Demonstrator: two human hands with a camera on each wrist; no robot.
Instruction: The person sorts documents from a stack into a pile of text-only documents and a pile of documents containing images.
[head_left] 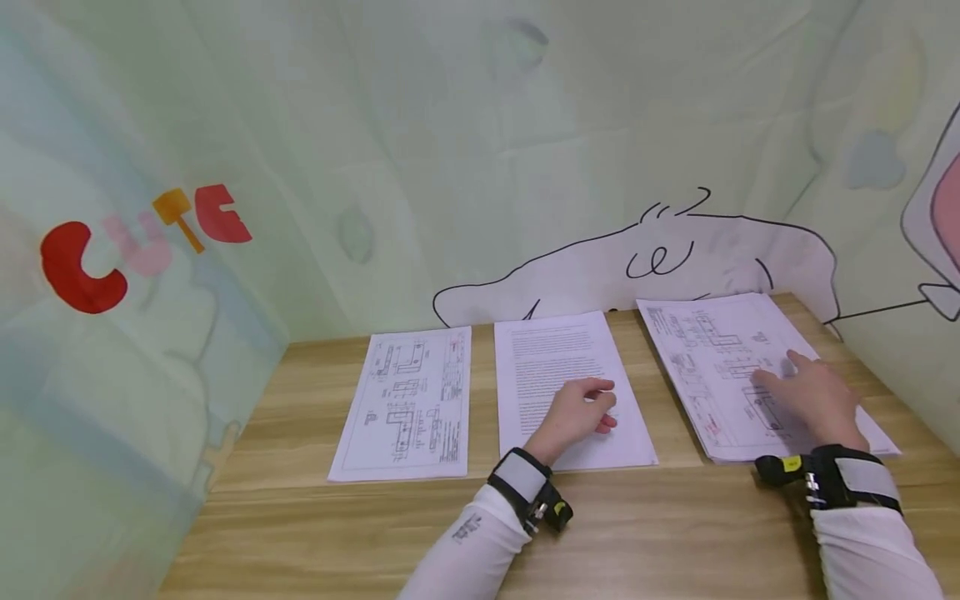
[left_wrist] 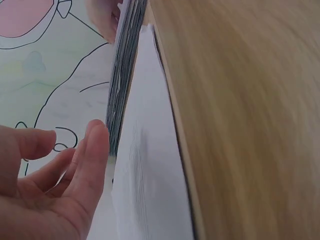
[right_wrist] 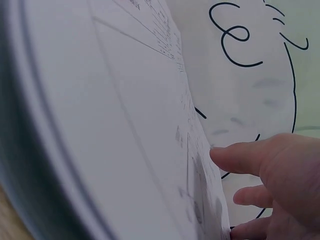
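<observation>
My left hand hovers over the lower right part of a printed text page, its fingers loosely bent and nothing held. In the left wrist view this hand shows a gap between thumb and fingers, beside the white paper. To the right lies a thick stack of technical drawings. Over its right side is my right hand, thumb and fingers spread, fingertips right at the top sheet. The right wrist view shows the same hand along the far side of the stack.
Another technical drawing lies on the left of the wooden table. A printed curtain with cartoon figures hangs right behind the table's back edge. Both wrists wear strapped cameras.
</observation>
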